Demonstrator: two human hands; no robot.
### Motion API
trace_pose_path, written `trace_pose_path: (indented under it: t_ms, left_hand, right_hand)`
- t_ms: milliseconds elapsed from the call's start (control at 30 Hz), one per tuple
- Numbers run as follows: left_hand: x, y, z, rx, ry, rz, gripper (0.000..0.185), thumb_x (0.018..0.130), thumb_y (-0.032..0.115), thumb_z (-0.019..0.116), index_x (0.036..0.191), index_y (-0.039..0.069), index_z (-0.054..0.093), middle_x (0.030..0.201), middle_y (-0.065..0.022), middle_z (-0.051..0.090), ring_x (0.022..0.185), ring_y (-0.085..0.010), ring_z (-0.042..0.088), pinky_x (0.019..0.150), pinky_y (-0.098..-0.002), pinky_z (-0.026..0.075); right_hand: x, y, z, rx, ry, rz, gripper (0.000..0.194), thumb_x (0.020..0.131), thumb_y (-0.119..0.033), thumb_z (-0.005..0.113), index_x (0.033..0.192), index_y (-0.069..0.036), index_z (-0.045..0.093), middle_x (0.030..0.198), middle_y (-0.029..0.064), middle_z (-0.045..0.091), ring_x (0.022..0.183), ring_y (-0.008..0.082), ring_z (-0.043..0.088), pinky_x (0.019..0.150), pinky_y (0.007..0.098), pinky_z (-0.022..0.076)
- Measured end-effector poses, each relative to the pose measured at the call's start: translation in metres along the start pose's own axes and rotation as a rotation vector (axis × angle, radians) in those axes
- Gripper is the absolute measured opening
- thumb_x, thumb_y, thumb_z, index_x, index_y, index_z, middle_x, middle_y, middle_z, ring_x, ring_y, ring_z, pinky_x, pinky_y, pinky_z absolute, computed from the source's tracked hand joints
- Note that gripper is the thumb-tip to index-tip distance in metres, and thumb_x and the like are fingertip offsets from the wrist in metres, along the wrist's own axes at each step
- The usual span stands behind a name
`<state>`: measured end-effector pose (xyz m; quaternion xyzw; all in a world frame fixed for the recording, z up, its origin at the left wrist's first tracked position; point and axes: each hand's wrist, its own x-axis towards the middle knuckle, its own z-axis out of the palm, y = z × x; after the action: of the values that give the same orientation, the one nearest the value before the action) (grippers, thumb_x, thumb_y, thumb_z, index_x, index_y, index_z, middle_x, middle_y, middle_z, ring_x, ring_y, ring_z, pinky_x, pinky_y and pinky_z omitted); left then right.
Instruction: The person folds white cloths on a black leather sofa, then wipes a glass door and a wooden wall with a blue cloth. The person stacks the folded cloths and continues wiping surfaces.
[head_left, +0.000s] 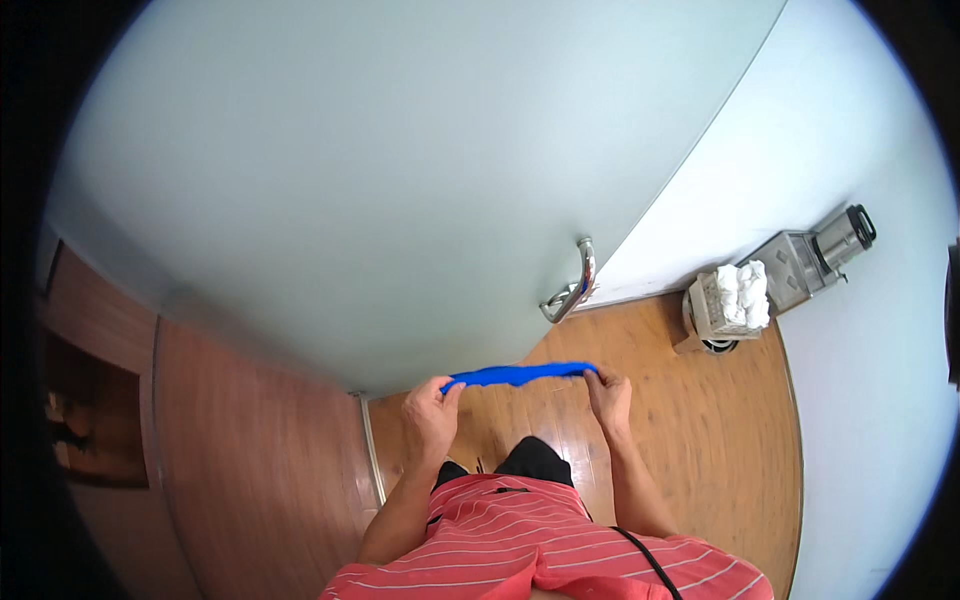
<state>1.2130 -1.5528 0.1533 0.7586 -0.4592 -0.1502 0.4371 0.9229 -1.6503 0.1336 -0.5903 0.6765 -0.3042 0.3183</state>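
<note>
A blue cloth (517, 373) is stretched between my two hands, seen nearly edge-on in front of my body. My left hand (433, 411) pinches its left end between thumb and fingers. At the other end, my right hand (611, 397) has a similar pinch on it. Just beyond the cloth stands a frosted glass door (390, 187). Its curved metal handle (581, 281) sits up and to the right of the cloth, apart from both hands.
To the right, a basket (709, 304) with white cloths (742, 296) stands before a metal dispenser (840, 240) against the wall (862, 375). Wooden flooring (697, 420) lies below. A metal floor strip (373, 450) runs past my left arm towards the door's lower corner.
</note>
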Motion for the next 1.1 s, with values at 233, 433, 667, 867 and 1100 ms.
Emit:
trace_pose_path:
  t_ms: [233, 433, 667, 867, 1100]
  left_hand:
    - [0.073, 0.084, -0.005, -0.471, 0.282, 0.085, 0.014, 0.090, 0.005, 0.072, 0.101, -0.002, 0.067, 0.066, -0.0068, 0.066, 0.058, -0.0089, 0.060, 0.053, -0.0265, 0.047]
    - [0.131, 0.181, 0.047, -0.747, 0.490, 0.423, 0.027, 0.094, 0.000, 0.065, 0.118, -0.008, 0.057, 0.095, -0.0160, 0.070, 0.077, -0.0156, 0.067, 0.071, -0.0271, 0.056]
    - [0.167, 0.215, 0.109, -0.496, 0.746, 0.732, 0.055, 0.095, -0.005, 0.058, 0.142, -0.011, 0.032, 0.126, -0.0319, 0.054, 0.114, -0.0320, 0.060, 0.093, -0.0406, 0.054]
    - [0.169, 0.197, 0.117, -0.083, 0.864, 0.737, 0.045, 0.094, 0.005, 0.067, 0.135, -0.004, 0.050, 0.140, -0.0203, 0.040, 0.126, -0.0331, 0.048, 0.097, -0.0421, 0.048]
    - [0.165, 0.201, 0.099, 0.110, 0.951, 0.565, 0.038, 0.089, 0.009, 0.075, 0.124, -0.002, 0.064, 0.135, -0.0176, 0.042, 0.116, -0.0304, 0.050, 0.089, -0.0398, 0.048]
  right_hand:
    - [0.047, -0.119, -0.014, 0.955, 0.149, -0.036, 0.016, 0.099, -0.007, 0.057, 0.106, 0.004, 0.066, 0.079, 0.0091, 0.069, 0.064, 0.0115, 0.061, 0.056, 0.0250, 0.0484]
    - [0.132, -0.184, -0.066, 1.286, 0.243, -0.409, 0.011, 0.099, -0.008, 0.061, 0.098, 0.003, 0.059, 0.085, 0.0095, 0.064, 0.070, 0.0157, 0.059, 0.066, 0.0301, 0.0490]
    - [0.191, -0.210, -0.067, 1.206, 0.440, -0.632, 0.041, 0.093, 0.003, 0.066, 0.129, 0.003, 0.047, 0.099, 0.0066, 0.064, 0.088, 0.0105, 0.061, 0.079, 0.0240, 0.0515]
    - [0.207, -0.194, -0.040, 0.991, 0.629, -0.786, 0.041, 0.083, 0.004, 0.077, 0.110, -0.005, 0.049, 0.110, 0.0102, 0.058, 0.098, 0.0160, 0.057, 0.080, 0.0277, 0.0493]
    - [0.205, -0.191, -0.043, 0.649, 0.754, -0.768, 0.036, 0.078, -0.001, 0.083, 0.110, -0.001, 0.065, 0.126, 0.0158, 0.052, 0.109, 0.0242, 0.054, 0.085, 0.0329, 0.0474]
